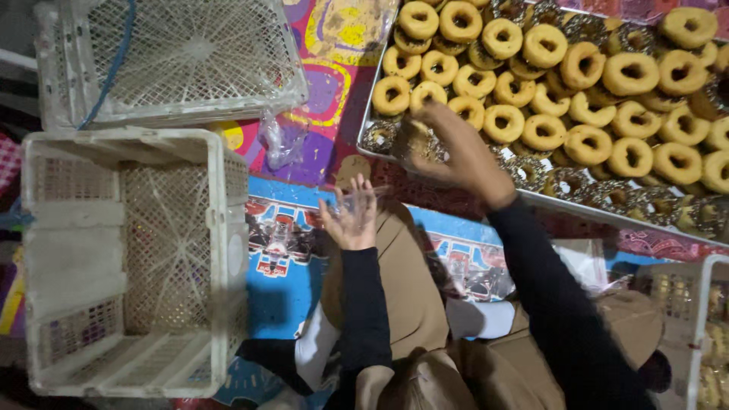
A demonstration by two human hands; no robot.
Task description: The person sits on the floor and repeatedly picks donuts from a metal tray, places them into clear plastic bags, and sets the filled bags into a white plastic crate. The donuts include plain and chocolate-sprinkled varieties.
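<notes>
Doughnut (414,137) is being pinched in the right hand (456,152) over the tray (366,125) edge; left hand (351,220) is loosely gripping a clear bag (357,199). A weak pinch is risking a drop onto the floor mat (304,258).

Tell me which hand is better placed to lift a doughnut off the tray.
Right. The right hand grips a doughnut at the tray edge; the left hand sits short of the tray, holding a clear bag.
</notes>
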